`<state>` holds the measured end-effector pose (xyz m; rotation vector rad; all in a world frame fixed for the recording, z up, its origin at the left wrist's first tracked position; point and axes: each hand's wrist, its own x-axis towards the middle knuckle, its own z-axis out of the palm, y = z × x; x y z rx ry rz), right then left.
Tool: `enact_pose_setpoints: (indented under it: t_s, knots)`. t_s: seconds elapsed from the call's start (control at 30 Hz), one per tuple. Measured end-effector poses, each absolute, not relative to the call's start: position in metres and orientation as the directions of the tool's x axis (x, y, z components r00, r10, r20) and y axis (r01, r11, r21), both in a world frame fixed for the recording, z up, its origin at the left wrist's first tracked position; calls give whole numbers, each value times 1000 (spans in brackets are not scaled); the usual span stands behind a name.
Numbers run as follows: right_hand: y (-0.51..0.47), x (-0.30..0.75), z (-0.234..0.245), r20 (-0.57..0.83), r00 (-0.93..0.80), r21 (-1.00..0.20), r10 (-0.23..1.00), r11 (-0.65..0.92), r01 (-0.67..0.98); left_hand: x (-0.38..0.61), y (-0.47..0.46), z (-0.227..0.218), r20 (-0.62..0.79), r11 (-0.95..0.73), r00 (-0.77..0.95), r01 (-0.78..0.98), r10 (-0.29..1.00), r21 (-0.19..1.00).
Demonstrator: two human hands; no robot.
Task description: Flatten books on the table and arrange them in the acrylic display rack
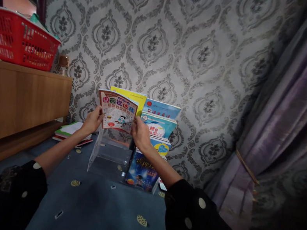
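Both of my hands hold up a thin children's book (117, 111) with a pink-and-white illustrated cover. My left hand (92, 120) grips its left edge and my right hand (140, 132) grips its right edge, fingers closed on it. The book hangs just above a clear acrylic tiered book stand (111, 154) on the blue floor. The stand's left tiers look bare. On its right side stand several books: a yellow one (133, 96), blue ones (161, 110) and a dark blue one (143, 172) at the front.
A wooden cabinet (9, 105) stands at the left with a red plastic basket (14, 41) on top. A small pile of books (71, 132) lies on the floor by its base. A purple curtain (291, 123) hangs at the right against patterned wallpaper.
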<state>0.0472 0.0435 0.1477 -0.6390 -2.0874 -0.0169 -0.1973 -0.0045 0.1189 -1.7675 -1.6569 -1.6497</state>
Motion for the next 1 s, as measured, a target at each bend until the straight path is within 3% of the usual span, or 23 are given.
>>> enact_pose_setpoints:
  t_s: [0.23,0.57,1.0]
  knots:
    - [47,45,141,741,-457,-255,491,837,485,-204,5,109,766,-322,-258,794,589,515]
    - [50,39,146,644,-449,-223,620,713,665,-210,20,104,742,-325,-230,789,630,521]
    - [57,37,137,643,-444,-242,624,715,656,-208,31,95,730,-271,-214,831,649,485]
